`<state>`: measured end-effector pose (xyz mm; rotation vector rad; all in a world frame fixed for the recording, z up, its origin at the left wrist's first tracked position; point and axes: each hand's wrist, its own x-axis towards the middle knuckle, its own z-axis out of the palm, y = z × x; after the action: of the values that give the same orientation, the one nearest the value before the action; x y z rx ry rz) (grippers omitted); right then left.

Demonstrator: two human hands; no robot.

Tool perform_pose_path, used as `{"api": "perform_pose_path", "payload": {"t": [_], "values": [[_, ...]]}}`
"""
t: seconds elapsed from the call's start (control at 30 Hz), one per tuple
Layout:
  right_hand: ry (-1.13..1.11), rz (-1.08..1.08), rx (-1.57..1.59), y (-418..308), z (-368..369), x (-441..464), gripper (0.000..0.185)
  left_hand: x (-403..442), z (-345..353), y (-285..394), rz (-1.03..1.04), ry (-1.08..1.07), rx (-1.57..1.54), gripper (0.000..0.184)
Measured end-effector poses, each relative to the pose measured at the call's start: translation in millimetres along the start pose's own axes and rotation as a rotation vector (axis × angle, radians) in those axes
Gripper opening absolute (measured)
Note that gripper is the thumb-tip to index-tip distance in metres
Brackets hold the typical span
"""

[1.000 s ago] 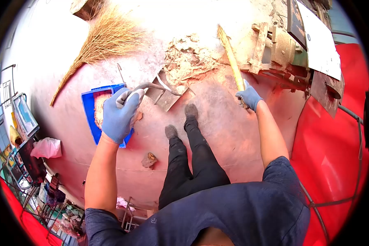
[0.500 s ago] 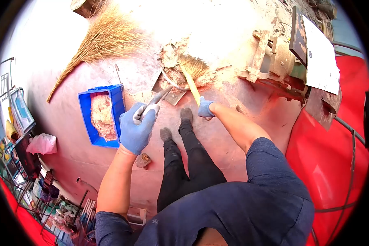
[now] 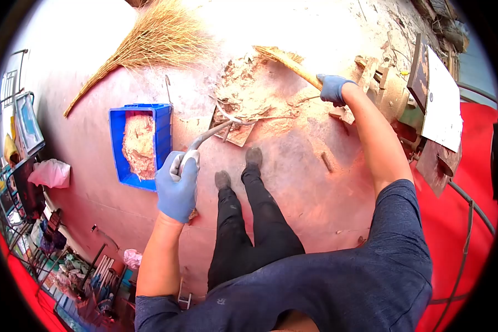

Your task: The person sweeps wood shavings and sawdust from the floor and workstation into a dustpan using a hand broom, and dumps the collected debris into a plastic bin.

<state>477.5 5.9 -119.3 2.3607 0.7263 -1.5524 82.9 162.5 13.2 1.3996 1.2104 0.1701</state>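
My left hand point(image 3: 178, 185), in a blue and white glove, is closed around the bent metal handle of a dustpan point(image 3: 239, 136). The pan rests on the floor just ahead of my feet, facing a pile of pale shavings and dust point(image 3: 246, 91), some of which lies in it. My gloved right hand point(image 3: 334, 89) grips the yellowish handle of a hand broom point(image 3: 293, 65). Its bristles are largely hidden behind the handle, at the far right side of the pile. Left of the dustpan stands a blue bin point(image 3: 167, 133) holding pale shavings point(image 3: 139, 144).
A large twig broom point(image 3: 149, 41) lies at the upper left. On the right stands a wooden machine or bench with a white board point(image 3: 441, 99), near red sheeting point(image 3: 476, 171). A pink bag point(image 3: 51, 174) and cluttered racks line the left. A small stick point(image 3: 326, 161) lies on the floor.
My right hand has swung the hand broom outward to the upper right, away from the dustpan. My left hand is slightly lower, still holding the dustpan handle.
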Motion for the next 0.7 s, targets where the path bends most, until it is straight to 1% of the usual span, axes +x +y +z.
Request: {"api": "perform_pose_path", "payload": {"t": [0.03,0.1,0.13,0.17,0.2,0.23,0.27,0.3,0.37,0.4,0.43,0.5,0.53,0.57,0.6,0.63,0.7], "values": [[0.039,0.012,0.013,-9,-1,27,0.051,2,4,1,-0.004,0.001,0.005,0.020],[0.131,0.083,0.043,-31,14,82,0.046,2,15,12,-0.010,-0.034,-0.057,0.018],[0.105,0.094,0.073,-42,30,109,0.046,4,18,13,-0.012,-0.037,-0.054,0.018],[-0.006,0.082,0.182,-53,58,133,0.049,5,19,14,-0.008,-0.035,-0.052,0.018],[-0.088,0.042,0.139,-65,91,155,0.054,10,20,15,0.000,-0.036,-0.050,0.017],[-0.091,-0.012,0.041,-79,119,150,0.059,14,22,17,0.000,-0.037,-0.049,0.017],[-0.047,-0.036,-0.038,-86,147,138,0.063,14,23,18,0.027,-0.035,-0.056,0.017],[-0.081,-0.062,0.070,-84,175,132,0.069,14,24,20,0.057,-0.034,-0.065,0.017],[-0.215,-0.133,-0.149,-79,185,81,0.078,17,24,18,0.076,-0.035,-0.082,0.017],[-0.280,-0.107,-0.019,-70,191,64,0.082,15,25,15,0.089,-0.040,-0.092,0.016],[-0.276,-0.105,-0.025,-63,188,51,0.082,14,23,9,0.092,-0.038,-0.099,0.016],[-0.468,-0.136,0.041,-46,165,20,0.088,14,19,-1,0.164,-0.095,-0.062,0.021],[-0.487,-0.143,0.062,-32,151,13,0.088,9,16,-2,0.166,-0.102,-0.065,0.021],[-0.507,-0.151,0.085,-16,136,7,0.087,4,13,-3,0.100,-0.115,-0.094,0.020],[-0.441,-0.148,0.032,-3,123,-10,0.086,-1,7,-4,0.034,-0.127,-0.119,0.020],[-0.371,-0.144,-0.020,10,108,-27,0.085,-4,-2,-4,0.039,-0.135,-0.116,0.020],[-0.306,-0.099,0.079,41,100,-62,0.087,-14,-22,-7,-0.079,-0.205,-0.028,0.024]]}}
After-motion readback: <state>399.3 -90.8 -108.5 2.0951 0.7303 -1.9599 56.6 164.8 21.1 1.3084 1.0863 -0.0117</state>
